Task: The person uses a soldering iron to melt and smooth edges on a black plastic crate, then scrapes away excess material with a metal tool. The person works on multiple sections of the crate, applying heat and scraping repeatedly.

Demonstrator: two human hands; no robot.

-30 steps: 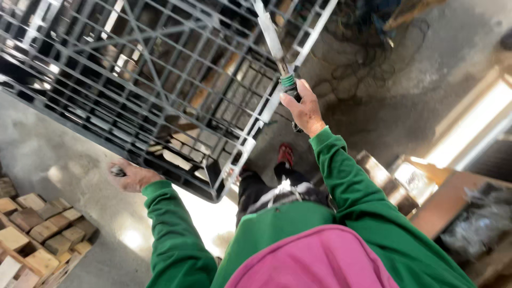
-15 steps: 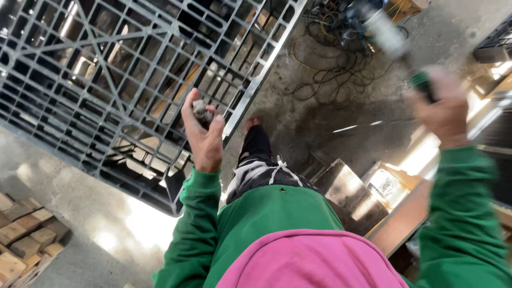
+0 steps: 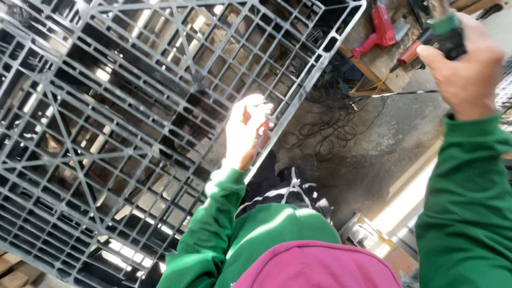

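Observation:
My left hand (image 3: 244, 133) is lit by bright sun at the right edge of a large grey plastic pallet (image 3: 122, 117). Its fingers are closed around a small object with red parts (image 3: 261, 127); I cannot make out what it is. My right hand (image 3: 465, 69) is raised at the upper right, gripping the green and black handle of a tool (image 3: 447, 33). The rest of the tool runs out of the frame. Both arms wear green sleeves.
A red power drill (image 3: 380, 26) and another red-handled tool (image 3: 409, 53) lie on a wooden bench at the top. Tangled dark cables (image 3: 325, 128) cover the concrete floor below the bench. Wooden blocks (image 3: 12, 271) sit at the bottom left.
My left hand has come up from the pallet's lower edge to its right side. My right hand has swung out to the upper right with the tool.

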